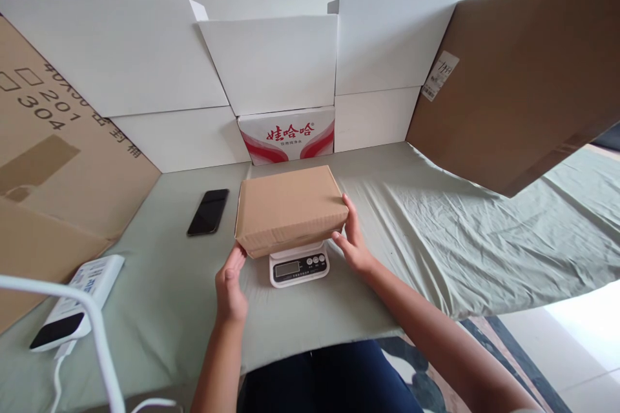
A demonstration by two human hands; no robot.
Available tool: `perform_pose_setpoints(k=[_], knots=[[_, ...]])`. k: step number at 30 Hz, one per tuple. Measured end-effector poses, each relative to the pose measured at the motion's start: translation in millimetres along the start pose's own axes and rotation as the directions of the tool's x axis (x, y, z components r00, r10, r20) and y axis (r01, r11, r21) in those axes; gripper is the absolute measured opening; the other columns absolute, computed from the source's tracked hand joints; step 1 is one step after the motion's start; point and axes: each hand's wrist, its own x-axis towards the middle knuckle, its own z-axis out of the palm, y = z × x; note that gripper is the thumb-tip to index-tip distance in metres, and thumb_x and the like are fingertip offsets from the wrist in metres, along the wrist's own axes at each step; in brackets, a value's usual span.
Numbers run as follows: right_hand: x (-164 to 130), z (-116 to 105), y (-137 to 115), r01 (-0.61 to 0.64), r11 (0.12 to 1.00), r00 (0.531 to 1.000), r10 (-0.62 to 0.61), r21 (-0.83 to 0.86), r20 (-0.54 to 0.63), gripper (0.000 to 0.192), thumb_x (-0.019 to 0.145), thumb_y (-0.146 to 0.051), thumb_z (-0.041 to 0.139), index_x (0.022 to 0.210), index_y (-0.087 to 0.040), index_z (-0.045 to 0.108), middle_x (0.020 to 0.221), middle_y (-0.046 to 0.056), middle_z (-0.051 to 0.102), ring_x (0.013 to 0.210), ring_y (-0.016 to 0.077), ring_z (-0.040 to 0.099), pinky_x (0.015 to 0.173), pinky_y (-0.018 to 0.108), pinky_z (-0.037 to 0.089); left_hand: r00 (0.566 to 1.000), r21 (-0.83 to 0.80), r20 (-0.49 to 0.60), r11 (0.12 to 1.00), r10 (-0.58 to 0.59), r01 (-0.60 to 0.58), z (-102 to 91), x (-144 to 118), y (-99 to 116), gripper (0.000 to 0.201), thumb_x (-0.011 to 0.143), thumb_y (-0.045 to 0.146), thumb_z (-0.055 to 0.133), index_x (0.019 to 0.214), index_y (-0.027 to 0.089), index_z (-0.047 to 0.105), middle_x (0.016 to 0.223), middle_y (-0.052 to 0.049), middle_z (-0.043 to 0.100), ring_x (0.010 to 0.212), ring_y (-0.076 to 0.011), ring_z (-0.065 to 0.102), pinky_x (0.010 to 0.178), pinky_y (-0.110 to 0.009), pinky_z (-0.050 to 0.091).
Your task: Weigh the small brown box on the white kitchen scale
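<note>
On scale: both hands, fingers extended, touching cardboard box sides.

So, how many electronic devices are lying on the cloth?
3: a black phone left of the box, a scale under the box, a white power bank at far left. More may be hidden.

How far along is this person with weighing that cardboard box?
Done: the closed cardboard box already sits on the small scale. In hand: the left hand touches its near left corner and the right hand its right side, both open. Left: letting go; the display is too small to read here. A phone lies beside it, untouched.
</note>
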Motion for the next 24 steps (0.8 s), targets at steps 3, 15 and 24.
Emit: perform_pose_setpoints(k=[3,15,24], knots=[[0.1,-0.2,-0.4,0.0,1.0,1.0,0.0,-0.015,-0.001,0.086,0.098,-0.073,0.05,0.168,-0.036,0.019,0.169,0.011,0.031,0.162,0.0358,0.028,0.133,0.058,0.028,1.0,0.005,-0.004,1.0,-0.005,0.005,0.3,-0.2,0.5,0.092,0.083,0.088,0.049,0.132,0.015,0.075,0.137,-0.022,0.072,0.141,-0.0426,0.058,0.119,-0.058,0.045],[-0.8,0.0,-1.0,0.026,0.999,1.0,-0.027,-0.043,-0.01,0.081,0.1,-0.07,0.048,0.169,-0.038,0.019,0.168,0.01,0.031,0.161,0.036,0.03,0.132,0.058,0.03,1.0,0.004,0.001,1.0,-0.006,0.006,1.6,0.8,2.4,0.094,0.082,0.089,0.05,0.135,0.015,0.074,0.138,-0.023,0.072,0.142,-0.0427,0.058,0.12,-0.058,0.044],[0.9,0.8,-1.6,0.054,0.996,0.997,-0.058,-0.074,-0.049,0.08,0.101,-0.071,0.046,0.169,-0.038,0.02,0.168,0.009,0.034,0.16,0.0364,0.032,0.13,0.058,0.033,1.0,-0.029,-0.023,1.0,0.002,-0.003,1.1,1.1,3.6,0.093,0.082,0.088,0.052,0.138,0.017,0.072,0.144,-0.021,0.068,0.15,-0.0425,0.048,0.122,-0.058,0.041]])
